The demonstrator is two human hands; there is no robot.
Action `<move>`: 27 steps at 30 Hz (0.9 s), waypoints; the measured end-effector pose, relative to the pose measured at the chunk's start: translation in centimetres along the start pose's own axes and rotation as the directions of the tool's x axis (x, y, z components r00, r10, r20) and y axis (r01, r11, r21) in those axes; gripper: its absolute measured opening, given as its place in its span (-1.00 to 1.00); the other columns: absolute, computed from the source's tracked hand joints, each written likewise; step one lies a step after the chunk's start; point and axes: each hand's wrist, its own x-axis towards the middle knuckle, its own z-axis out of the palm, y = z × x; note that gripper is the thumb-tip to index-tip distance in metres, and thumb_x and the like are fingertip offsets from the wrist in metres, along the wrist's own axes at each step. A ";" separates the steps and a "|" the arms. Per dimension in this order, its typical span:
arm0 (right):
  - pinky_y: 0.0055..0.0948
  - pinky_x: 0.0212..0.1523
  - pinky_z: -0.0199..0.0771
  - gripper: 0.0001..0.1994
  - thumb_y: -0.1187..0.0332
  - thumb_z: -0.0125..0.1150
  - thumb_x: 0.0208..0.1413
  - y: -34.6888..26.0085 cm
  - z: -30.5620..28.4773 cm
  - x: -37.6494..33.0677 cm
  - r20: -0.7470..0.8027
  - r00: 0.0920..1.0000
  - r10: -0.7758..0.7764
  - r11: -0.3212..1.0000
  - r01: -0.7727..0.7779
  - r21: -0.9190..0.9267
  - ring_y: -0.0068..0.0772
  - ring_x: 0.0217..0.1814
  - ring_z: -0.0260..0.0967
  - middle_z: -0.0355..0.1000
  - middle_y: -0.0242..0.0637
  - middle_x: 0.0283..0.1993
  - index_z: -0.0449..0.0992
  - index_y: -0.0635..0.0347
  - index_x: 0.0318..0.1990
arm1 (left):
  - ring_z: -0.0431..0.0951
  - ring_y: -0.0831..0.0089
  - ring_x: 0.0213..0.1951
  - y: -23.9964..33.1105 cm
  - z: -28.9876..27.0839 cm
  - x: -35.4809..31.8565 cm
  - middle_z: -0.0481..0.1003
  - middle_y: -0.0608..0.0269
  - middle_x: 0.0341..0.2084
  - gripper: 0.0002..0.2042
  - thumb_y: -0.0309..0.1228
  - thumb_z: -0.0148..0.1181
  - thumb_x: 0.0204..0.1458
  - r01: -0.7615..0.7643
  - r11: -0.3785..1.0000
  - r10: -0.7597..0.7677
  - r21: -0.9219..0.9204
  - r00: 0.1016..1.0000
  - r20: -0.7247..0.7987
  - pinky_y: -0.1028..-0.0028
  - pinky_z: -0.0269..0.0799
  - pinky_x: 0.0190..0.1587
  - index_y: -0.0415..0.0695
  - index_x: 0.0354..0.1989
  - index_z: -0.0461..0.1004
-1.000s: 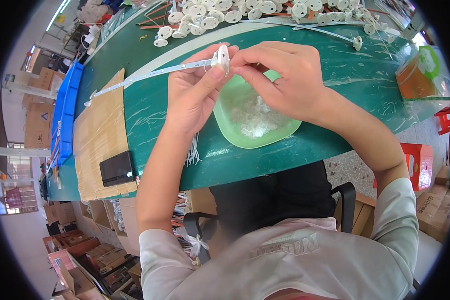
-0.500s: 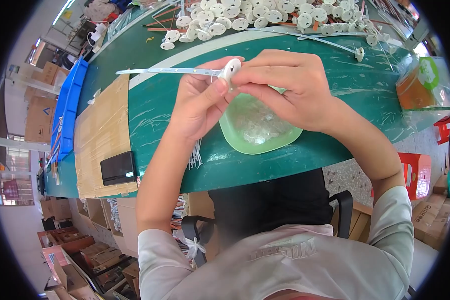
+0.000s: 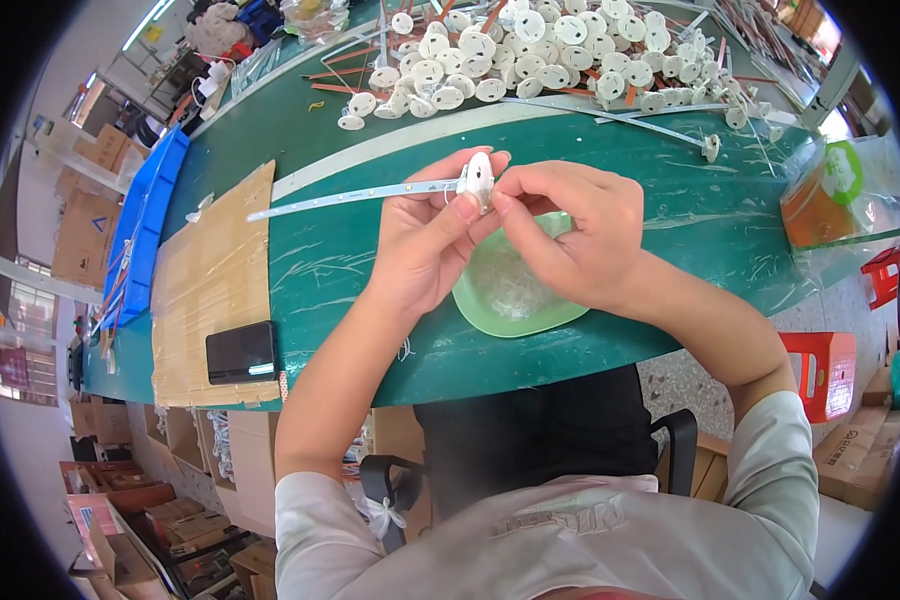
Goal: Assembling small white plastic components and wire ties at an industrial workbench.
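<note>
Above the green bowl [image 3: 515,290], the left hand [image 3: 425,245] pinches a white disc [image 3: 479,178] on a long strip [image 3: 355,197], steadying it; the right hand [image 3: 570,235] grips the disc's other side.

Person's own body, seen from above. Two forearms enter from the lower edge, bare from wrist to above the elbow. Left hand [image 3: 425,235] and right hand [image 3: 580,235] are ungloved, without rings or a watch. The torso wears a pale grey short-sleeved shirt with faint tone-on-tone lettering across the chest; dark trousers cover the lap.
</note>
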 end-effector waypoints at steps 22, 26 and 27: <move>-0.49 -0.42 0.56 -0.87 0.65 0.32 -0.03 0.1 0.0 0.0 0.019 0.998 -0.054 0.996 0.056 -0.068 -0.29 -0.41 0.59 0.59 -0.17 -0.36 0.57 0.31 -0.29 | 0.52 0.29 0.13 -0.8 -0.1 -0.1 0.43 -0.09 0.17 -0.56 -0.59 0.24 0.13 -0.037 0.999 0.037 0.003 0.999 -0.030 0.30 0.52 0.19 -0.24 0.21 0.39; -0.46 -0.43 0.55 -0.86 0.66 0.30 -0.04 0.3 0.0 -0.1 0.017 0.996 -0.091 0.989 0.092 -0.113 -0.24 -0.42 0.58 0.58 -0.17 -0.38 0.57 0.31 -0.30 | 0.51 0.29 0.15 -1.3 -0.1 0.2 0.42 -0.09 0.18 -0.56 -0.60 0.25 0.12 -0.036 0.999 0.036 0.006 0.999 -0.036 0.29 0.52 0.19 -0.23 0.21 0.40; -0.46 -0.42 0.55 -0.86 0.66 0.29 -0.04 0.3 0.0 -0.2 0.020 0.997 -0.078 0.990 0.080 -0.119 -0.22 -0.42 0.58 0.58 -0.17 -0.38 0.57 0.30 -0.29 | 0.51 0.29 0.15 -1.3 -0.1 0.2 0.42 -0.09 0.18 -0.56 -0.60 0.26 0.12 -0.044 0.998 0.045 0.034 0.998 -0.037 0.29 0.52 0.19 -0.23 0.21 0.40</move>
